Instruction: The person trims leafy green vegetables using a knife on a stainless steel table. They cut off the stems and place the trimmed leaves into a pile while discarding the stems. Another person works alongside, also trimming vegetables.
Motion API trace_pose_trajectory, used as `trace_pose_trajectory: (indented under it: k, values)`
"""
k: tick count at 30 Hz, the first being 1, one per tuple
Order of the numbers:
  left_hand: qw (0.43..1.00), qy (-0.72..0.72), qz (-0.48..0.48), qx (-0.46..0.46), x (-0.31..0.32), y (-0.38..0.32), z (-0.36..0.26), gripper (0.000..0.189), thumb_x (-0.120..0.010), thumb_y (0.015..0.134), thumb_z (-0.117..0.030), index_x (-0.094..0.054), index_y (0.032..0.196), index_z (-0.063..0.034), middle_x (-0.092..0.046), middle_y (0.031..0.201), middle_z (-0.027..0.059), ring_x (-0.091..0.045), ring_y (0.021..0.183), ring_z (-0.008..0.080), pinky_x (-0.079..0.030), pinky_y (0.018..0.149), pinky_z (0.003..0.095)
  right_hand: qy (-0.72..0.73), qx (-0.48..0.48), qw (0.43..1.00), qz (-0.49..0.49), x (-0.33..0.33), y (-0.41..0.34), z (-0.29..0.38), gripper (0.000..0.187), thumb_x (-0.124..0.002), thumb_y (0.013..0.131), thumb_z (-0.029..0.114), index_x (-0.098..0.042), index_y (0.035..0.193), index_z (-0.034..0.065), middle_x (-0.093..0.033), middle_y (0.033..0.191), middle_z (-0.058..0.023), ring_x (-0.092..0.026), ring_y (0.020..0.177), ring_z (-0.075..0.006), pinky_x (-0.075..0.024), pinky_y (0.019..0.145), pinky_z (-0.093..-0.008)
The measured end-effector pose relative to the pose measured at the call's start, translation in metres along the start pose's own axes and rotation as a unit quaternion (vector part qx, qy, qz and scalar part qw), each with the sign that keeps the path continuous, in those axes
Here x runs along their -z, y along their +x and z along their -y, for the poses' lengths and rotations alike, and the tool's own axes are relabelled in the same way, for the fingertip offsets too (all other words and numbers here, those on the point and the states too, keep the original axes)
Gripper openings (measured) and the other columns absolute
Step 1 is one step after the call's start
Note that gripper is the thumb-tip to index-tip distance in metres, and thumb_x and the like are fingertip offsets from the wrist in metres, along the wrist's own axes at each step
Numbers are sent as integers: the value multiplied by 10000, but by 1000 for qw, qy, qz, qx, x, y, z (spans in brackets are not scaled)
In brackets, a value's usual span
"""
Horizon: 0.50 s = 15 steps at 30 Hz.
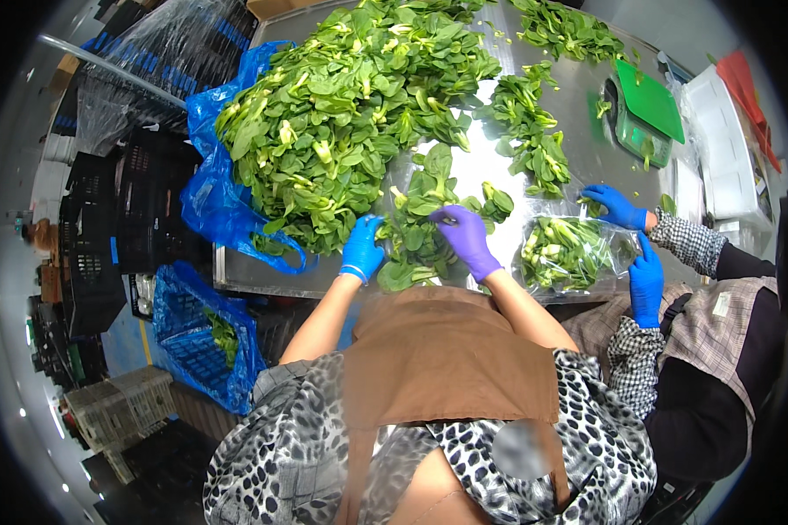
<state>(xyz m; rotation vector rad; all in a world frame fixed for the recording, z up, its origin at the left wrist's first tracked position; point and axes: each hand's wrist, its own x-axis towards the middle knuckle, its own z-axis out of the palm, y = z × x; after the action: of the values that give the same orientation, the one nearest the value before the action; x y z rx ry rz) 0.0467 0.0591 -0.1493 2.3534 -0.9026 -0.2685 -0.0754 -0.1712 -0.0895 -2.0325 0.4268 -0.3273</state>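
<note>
My left hand [363, 248], in a blue glove, is at the near edge of a large heap of leafy greens [328, 125]. Its fingertips meet some leaves and stems; whether they grip any is hidden. To its right, my right hand [469, 243] wears a purple glove and curls over a smaller pile of greens [427, 190]. A small dark gap shows by its bent fingers, but a hold on a leaf cannot be made out. Beside that pile, a loose bunch [497, 202] lies on the metal table [289, 281].
At right, a co-worker's blue-gloved hands [646, 282] handle a clear bag of greens [558, 252]. Behind them stands a green scale [650, 102]. A row of greens [532, 125] lies mid-table. A blue plastic bag [213, 177] hangs over the left edge, above a blue-lined crate [197, 354].
</note>
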Motion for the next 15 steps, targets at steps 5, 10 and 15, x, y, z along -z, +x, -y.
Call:
trace_pose_trajectory:
  k: [5, 10, 15]
  values:
    - [994, 97, 48, 8, -6, 5, -24, 594, -738, 689, -123, -570, 1258, -139, -510, 1294, 200, -543, 1145, 381, -496, 937, 434, -183, 117, 971, 101, -32, 22, 6, 232, -576, 798, 36, -707, 971, 119, -637, 1028, -81, -644, 909, -332, -518, 744, -422]
    - [997, 67, -29, 41, -9, -17, -2, 386, -760, 729, -144, -603, 1080, -113, -569, 1129, 135, -578, 999, 375, -507, 843, 437, -60, 34, 997, -23, -33, 25, -10, 202, -672, 777, 92, -715, 972, 120, -671, 997, -96, -661, 868, -305, -521, 746, -389]
    - [984, -79, -80, 135, 0, -33, -1, 258, -685, 790, -84, -579, 1025, -86, -598, 1072, 137, -588, 985, 359, -493, 806, 419, 373, -237, 897, -30, 17, 24, 9, 270, -697, 878, 177, -662, 1061, -19, -709, 891, -70, -644, 646, -136, -462, 556, -260]
